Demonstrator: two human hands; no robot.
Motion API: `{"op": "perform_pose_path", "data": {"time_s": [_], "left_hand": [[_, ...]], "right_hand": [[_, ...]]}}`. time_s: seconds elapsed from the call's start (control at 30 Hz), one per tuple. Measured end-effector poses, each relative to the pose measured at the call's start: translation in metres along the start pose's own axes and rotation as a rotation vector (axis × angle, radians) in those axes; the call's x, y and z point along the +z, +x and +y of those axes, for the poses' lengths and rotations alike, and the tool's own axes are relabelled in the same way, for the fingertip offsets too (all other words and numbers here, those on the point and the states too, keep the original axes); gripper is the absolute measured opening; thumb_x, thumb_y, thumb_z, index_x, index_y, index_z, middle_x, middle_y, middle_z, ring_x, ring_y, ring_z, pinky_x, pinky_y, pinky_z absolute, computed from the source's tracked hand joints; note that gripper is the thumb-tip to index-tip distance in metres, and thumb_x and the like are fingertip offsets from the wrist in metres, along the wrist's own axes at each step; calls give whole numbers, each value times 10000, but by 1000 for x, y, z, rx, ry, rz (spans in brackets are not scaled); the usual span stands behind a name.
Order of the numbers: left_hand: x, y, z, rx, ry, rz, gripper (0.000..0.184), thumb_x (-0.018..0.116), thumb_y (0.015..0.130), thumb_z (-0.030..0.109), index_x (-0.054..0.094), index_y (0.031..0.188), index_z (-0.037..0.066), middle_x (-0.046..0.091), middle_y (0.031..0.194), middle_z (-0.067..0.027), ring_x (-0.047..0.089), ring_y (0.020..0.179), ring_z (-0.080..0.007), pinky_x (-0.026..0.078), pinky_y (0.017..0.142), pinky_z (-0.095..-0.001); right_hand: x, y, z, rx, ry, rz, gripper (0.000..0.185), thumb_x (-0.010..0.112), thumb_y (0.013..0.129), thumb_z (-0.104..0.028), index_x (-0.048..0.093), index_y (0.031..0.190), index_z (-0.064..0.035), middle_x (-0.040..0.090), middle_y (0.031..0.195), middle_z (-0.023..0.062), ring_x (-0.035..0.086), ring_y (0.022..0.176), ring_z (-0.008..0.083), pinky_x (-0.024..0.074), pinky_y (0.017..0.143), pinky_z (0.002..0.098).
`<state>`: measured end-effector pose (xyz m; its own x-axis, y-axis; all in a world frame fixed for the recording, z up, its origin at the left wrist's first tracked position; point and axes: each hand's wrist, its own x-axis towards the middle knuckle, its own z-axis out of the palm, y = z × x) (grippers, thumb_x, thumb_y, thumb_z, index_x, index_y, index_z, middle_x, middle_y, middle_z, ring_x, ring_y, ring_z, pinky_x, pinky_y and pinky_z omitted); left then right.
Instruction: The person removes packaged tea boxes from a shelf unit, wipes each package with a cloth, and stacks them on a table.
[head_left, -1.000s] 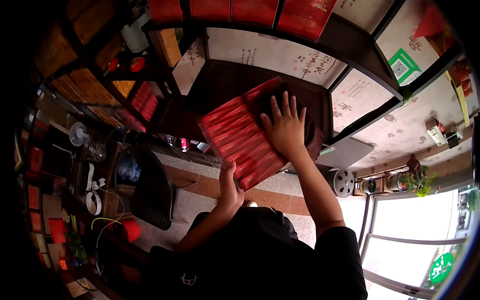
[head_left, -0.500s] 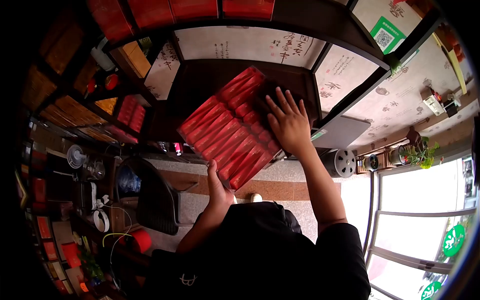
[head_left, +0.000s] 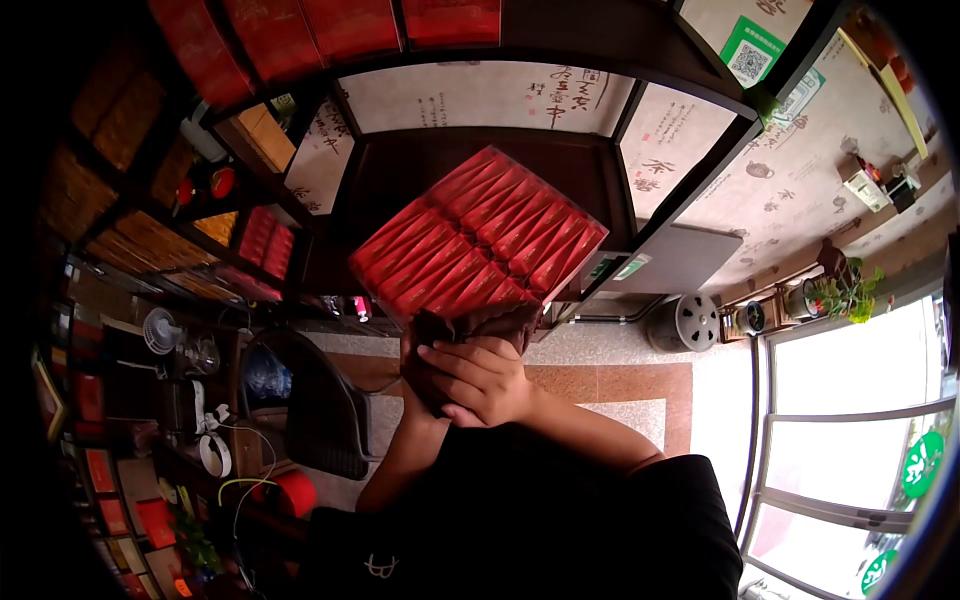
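Red packet box (head_left: 485,235) shows before dark shelf (head_left: 395,165), printed wall (head_left: 470,95) behind; right fingers (head_left: 465,365), just nearer, clamp brown cloth (head_left: 505,322); left hand (head_left: 418,420) grip unclear.

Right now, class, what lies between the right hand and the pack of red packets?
In the head view, a dark brown cloth lies between the right hand and the pack of red packets.

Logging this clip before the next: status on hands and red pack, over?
Right hand closed on dark cloth. Left hand partly hidden, hold unclear. Red pack beyond, near corner behind the cloth; nothing else covering it.
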<state>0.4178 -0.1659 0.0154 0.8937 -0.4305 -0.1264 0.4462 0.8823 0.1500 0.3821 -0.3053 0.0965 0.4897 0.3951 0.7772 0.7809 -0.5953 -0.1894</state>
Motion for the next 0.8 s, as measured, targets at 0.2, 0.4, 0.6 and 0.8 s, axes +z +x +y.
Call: {"op": "perform_pose_path", "data": {"time_s": [0.2,0.4,0.6,0.8], "left_hand": [[73,-13,-3,7,231,14,646,431,988,493,356,1449,47,496,1399,-118,502,1272,-266,426,1050,-405],[68,-17,-3,124,394,221,683,541,959,467,327,1459,52,488,1393,-129,537,1233,-263,494,977,-395],[63,-19,-8,140,509,207,743,640,835,143,279,1482,77,453,1409,-101,470,1292,-240,413,1070,-391],[27,-30,3,229,706,69,885,658,767,106,186,1515,73,375,1473,-122,402,1363,-244,398,1099,-397]], "right_hand": [[-8,-19,65,-143,-181,136,431,433,936,-429,702,1011,-100,684,1145,97,658,1039,232,478,844,360],[-48,-33,128,202,-263,294,330,481,918,-290,704,897,-46,710,1072,97,662,1041,269,461,913,427],[-46,-12,84,309,-219,155,234,542,862,-169,707,877,-5,722,1066,107,674,1035,279,469,943,449],[-29,20,13,114,-60,-286,453,594,861,-276,620,1268,-77,496,1445,119,492,1326,272,362,1106,443]]}}
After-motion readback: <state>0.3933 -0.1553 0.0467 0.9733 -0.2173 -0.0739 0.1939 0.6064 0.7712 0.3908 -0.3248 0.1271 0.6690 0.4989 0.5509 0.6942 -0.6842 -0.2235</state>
